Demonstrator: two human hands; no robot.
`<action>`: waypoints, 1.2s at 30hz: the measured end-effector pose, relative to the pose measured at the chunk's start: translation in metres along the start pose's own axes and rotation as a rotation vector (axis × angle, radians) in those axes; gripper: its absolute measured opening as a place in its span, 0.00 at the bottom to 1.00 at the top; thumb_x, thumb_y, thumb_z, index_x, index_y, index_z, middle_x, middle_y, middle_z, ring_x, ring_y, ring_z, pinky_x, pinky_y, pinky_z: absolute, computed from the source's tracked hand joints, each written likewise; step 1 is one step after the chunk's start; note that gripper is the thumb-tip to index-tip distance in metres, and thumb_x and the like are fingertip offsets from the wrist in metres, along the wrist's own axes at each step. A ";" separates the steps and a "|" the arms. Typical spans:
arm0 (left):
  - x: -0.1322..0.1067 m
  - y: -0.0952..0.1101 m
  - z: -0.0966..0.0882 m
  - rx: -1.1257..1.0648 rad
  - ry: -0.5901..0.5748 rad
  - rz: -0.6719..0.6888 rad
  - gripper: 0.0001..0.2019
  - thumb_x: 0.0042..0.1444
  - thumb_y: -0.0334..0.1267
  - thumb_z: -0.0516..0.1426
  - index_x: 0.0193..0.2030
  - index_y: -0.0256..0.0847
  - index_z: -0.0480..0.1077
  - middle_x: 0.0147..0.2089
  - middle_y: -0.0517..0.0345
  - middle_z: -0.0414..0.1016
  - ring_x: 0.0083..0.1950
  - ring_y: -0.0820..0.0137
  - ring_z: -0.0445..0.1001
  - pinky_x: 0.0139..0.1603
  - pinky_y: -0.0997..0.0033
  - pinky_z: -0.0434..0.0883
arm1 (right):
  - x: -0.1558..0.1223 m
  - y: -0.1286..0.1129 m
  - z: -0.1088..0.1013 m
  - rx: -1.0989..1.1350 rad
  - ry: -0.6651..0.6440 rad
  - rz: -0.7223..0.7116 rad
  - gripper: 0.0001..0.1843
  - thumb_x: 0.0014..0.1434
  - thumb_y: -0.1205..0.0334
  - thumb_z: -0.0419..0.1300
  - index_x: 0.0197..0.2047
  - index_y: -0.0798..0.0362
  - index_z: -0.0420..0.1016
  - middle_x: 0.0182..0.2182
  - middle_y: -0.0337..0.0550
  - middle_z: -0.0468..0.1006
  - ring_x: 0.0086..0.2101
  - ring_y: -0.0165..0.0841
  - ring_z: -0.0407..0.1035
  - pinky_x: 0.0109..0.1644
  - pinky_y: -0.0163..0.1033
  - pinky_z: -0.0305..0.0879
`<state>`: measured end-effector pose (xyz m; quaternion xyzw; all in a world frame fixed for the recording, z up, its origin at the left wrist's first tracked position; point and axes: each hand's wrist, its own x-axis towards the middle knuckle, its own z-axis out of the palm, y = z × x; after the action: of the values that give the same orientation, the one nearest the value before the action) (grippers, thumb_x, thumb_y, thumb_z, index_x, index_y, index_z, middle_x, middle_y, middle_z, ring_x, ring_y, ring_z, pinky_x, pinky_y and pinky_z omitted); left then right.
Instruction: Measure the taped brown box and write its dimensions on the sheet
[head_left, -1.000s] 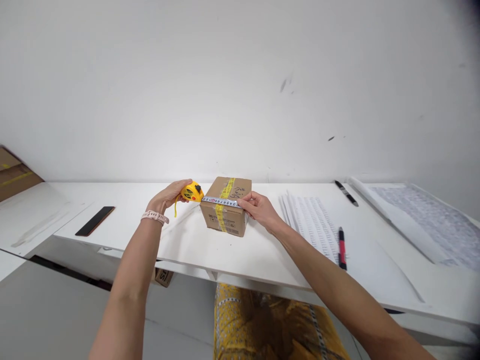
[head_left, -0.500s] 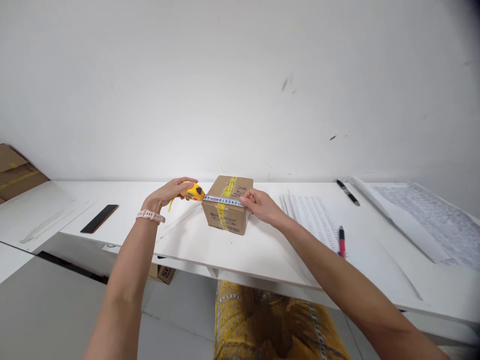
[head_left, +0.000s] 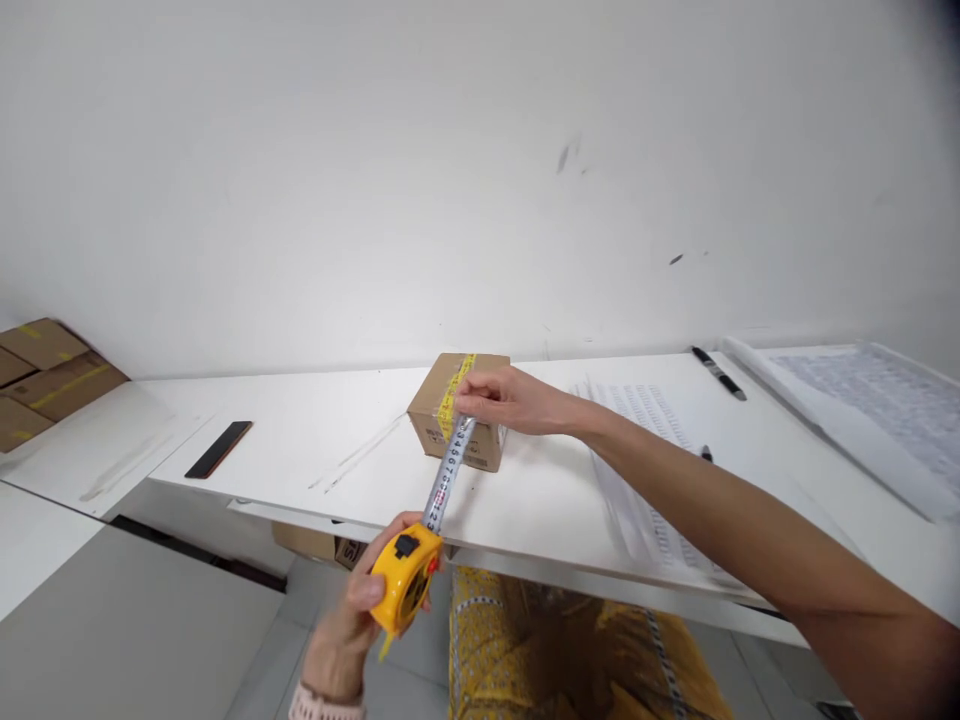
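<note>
A small cardboard box (head_left: 436, 410) with a yellow tape stripe sits on the white table (head_left: 315, 440). My right hand (head_left: 501, 398) rests on the box's top and pinches the end of a measuring tape blade (head_left: 445, 478) there. The blade runs from the box toward me, down to the yellow tape measure case (head_left: 406, 577). My left hand (head_left: 346, 622) grips that case just past the table's near edge, low in view.
A black phone (head_left: 219, 449) lies at the table's left. Printed sheets (head_left: 645, 420) and a black pen (head_left: 718, 372) lie to the right, with a larger paper stack (head_left: 862, 400) beyond. Cardboard boxes (head_left: 45, 375) sit far left. Yellow patterned fabric (head_left: 555, 650) shows below the table.
My left hand has pulled the tape case from beside the box's left side down toward me. The blade now runs front to back over the box instead of across it. My right hand shifted onto the box top.
</note>
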<state>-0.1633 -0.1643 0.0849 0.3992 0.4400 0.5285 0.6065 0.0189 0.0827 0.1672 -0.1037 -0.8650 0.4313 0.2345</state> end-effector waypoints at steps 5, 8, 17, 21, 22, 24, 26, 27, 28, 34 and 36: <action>-0.023 -0.006 -0.010 -0.142 0.261 0.101 0.38 0.43 0.59 0.65 0.60 0.44 0.65 0.46 0.44 0.73 0.34 0.58 0.78 0.16 0.72 0.69 | 0.005 0.046 0.022 -0.279 0.138 -0.103 0.35 0.59 0.37 0.59 0.64 0.45 0.67 0.62 0.53 0.70 0.60 0.50 0.63 0.61 0.55 0.58; -0.021 0.001 -0.016 -0.117 0.413 0.156 0.35 0.44 0.56 0.65 0.59 0.45 0.66 0.44 0.45 0.74 0.33 0.60 0.78 0.14 0.75 0.66 | 0.007 0.074 0.031 -0.520 0.116 -0.169 0.40 0.54 0.37 0.64 0.65 0.46 0.67 0.68 0.53 0.61 0.67 0.53 0.54 0.69 0.60 0.43; 0.061 0.030 0.000 -0.042 0.281 0.291 0.31 0.43 0.53 0.66 0.53 0.41 0.69 0.42 0.49 0.75 0.29 0.67 0.76 0.15 0.79 0.64 | 0.053 0.084 -0.006 -0.251 0.250 -0.025 0.24 0.62 0.45 0.58 0.57 0.45 0.75 0.57 0.49 0.76 0.58 0.49 0.68 0.63 0.57 0.58; 0.112 0.036 0.003 -0.040 0.188 0.277 0.28 0.45 0.53 0.65 0.51 0.40 0.69 0.40 0.51 0.76 0.27 0.70 0.76 0.15 0.80 0.63 | 0.066 0.091 -0.032 0.039 0.306 0.107 0.24 0.63 0.42 0.55 0.54 0.47 0.76 0.53 0.47 0.78 0.51 0.42 0.72 0.54 0.48 0.66; 0.123 0.036 0.003 -0.037 0.175 0.266 0.28 0.46 0.53 0.65 0.50 0.40 0.70 0.40 0.51 0.76 0.27 0.70 0.76 0.15 0.80 0.63 | 0.068 0.092 -0.035 0.087 0.309 0.104 0.24 0.62 0.41 0.55 0.52 0.48 0.77 0.52 0.47 0.79 0.50 0.41 0.72 0.52 0.46 0.67; 0.140 0.033 0.000 -0.027 0.157 0.240 0.27 0.46 0.53 0.65 0.49 0.39 0.71 0.39 0.50 0.76 0.27 0.70 0.76 0.15 0.80 0.62 | 0.069 0.094 -0.038 0.138 0.308 0.081 0.24 0.61 0.40 0.56 0.48 0.50 0.77 0.49 0.47 0.79 0.48 0.40 0.71 0.49 0.43 0.67; 0.150 0.029 -0.003 -0.024 0.156 0.221 0.27 0.46 0.54 0.65 0.47 0.39 0.71 0.39 0.50 0.76 0.26 0.70 0.76 0.14 0.80 0.61 | 0.070 0.094 -0.039 0.157 0.312 0.076 0.25 0.60 0.38 0.56 0.44 0.51 0.77 0.45 0.45 0.79 0.45 0.38 0.71 0.47 0.41 0.66; 0.154 0.027 -0.005 -0.029 0.160 0.215 0.26 0.46 0.54 0.65 0.47 0.39 0.71 0.39 0.50 0.76 0.26 0.70 0.75 0.14 0.80 0.61 | 0.071 0.094 -0.039 0.165 0.314 0.080 0.25 0.60 0.38 0.56 0.42 0.52 0.76 0.43 0.44 0.78 0.43 0.37 0.70 0.45 0.40 0.66; 0.155 0.024 -0.007 -0.038 0.165 0.211 0.26 0.46 0.54 0.65 0.47 0.39 0.71 0.39 0.50 0.76 0.26 0.70 0.75 0.14 0.80 0.60 | 0.071 0.093 -0.039 0.173 0.316 0.082 0.25 0.60 0.37 0.55 0.40 0.52 0.75 0.40 0.43 0.78 0.41 0.36 0.70 0.44 0.39 0.65; 0.155 0.016 -0.007 -0.054 0.167 0.214 0.27 0.48 0.54 0.64 0.48 0.38 0.70 0.40 0.49 0.77 0.27 0.70 0.75 0.15 0.79 0.61 | 0.078 0.095 -0.045 0.195 0.310 0.123 0.30 0.56 0.31 0.55 0.30 0.53 0.70 0.30 0.38 0.72 0.32 0.32 0.64 0.36 0.36 0.59; 0.155 0.015 -0.005 -0.048 0.176 0.217 0.27 0.49 0.54 0.63 0.49 0.36 0.69 0.41 0.48 0.77 0.27 0.70 0.75 0.16 0.79 0.62 | 0.079 0.094 -0.048 0.190 0.305 0.168 0.32 0.54 0.29 0.57 0.30 0.54 0.72 0.29 0.39 0.73 0.32 0.32 0.64 0.35 0.37 0.58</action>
<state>-0.1636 -0.0082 0.0801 0.3821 0.4329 0.6343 0.5140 -0.0282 0.2031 0.1426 -0.2168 -0.7633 0.5083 0.3346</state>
